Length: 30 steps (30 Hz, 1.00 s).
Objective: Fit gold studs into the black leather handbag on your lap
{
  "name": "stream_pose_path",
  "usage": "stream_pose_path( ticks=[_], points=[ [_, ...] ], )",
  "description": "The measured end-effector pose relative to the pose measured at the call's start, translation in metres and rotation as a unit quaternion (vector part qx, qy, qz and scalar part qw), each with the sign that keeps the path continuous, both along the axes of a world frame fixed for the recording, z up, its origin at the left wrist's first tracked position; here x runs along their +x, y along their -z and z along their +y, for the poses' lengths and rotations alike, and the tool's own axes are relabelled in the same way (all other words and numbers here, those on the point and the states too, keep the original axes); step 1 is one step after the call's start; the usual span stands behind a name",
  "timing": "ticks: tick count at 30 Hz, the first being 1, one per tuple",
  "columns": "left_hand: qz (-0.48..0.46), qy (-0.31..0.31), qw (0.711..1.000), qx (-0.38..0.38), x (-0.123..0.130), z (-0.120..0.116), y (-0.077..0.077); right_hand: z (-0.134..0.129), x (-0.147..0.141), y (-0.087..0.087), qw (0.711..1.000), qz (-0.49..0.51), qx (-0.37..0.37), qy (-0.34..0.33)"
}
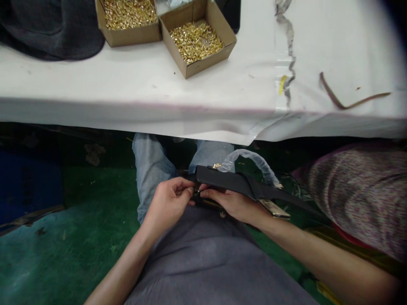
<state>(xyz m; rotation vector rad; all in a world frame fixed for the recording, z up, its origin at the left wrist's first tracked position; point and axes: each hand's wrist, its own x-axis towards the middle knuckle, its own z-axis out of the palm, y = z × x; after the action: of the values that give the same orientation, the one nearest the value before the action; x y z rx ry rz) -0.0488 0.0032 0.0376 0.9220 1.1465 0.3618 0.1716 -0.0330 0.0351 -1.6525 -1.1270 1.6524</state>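
A black bag point(222, 178) with gold-coloured fittings lies across my lap, its handle point(254, 157) wrapped in clear plastic and arching up. At the bag's left end, the fingers of my left hand point(171, 201) are pinched at a small metal piece point(197, 192). From the other side my right hand point(233, 203) reaches under the bag's flap, thumb and fingertips closed at the same small piece. Part of the right hand's fingers is hidden by the bag. A gold-coloured plate point(274, 209) hangs near my right wrist.
Two cardboard boxes point(210, 63) of small gold-coloured parts stand on the white-covered table point(127, 84). A dark hat point(54, 29) lies left of them, a brown strip point(340, 103) at the right. Another person's patterned clothing point(362, 190) is close on the right.
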Motion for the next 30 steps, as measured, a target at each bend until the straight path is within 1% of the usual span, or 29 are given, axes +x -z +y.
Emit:
stream_pose_path(
  ticks=[3, 6, 10, 13, 18, 23, 30],
  points=[
    [-0.016, -0.002, 1.000, -0.011, -0.002, 0.001, 0.003, -0.006, 0.003, 0.006, 1.000, -0.019, 0.009, -0.004],
    [-0.030, -0.007, 0.999, -0.016, -0.003, 0.002, 0.006, -0.015, 0.007, 0.018, 0.998, -0.053, 0.023, -0.017],
    [-0.040, -0.009, 0.999, -0.017, -0.002, 0.004, 0.007, -0.022, 0.009, 0.029, 0.998, -0.058, 0.019, -0.033],
    [-0.048, -0.014, 0.998, -0.025, -0.002, 0.004, 0.009, -0.021, 0.008, 0.029, 0.996, -0.073, 0.018, -0.044],
    [-0.063, -0.031, 0.997, -0.028, -0.005, 0.002, 0.015, -0.014, 0.008, 0.023, 0.990, -0.118, 0.009, -0.081],
    [-0.069, -0.034, 0.997, -0.030, -0.007, 0.002, 0.019, -0.007, 0.007, 0.020, 0.989, -0.107, -0.009, -0.103],
    [-0.081, -0.031, 0.996, -0.023, -0.008, 0.003, 0.021, -0.008, 0.006, 0.024, 0.991, -0.107, -0.002, -0.079]
  ],
)
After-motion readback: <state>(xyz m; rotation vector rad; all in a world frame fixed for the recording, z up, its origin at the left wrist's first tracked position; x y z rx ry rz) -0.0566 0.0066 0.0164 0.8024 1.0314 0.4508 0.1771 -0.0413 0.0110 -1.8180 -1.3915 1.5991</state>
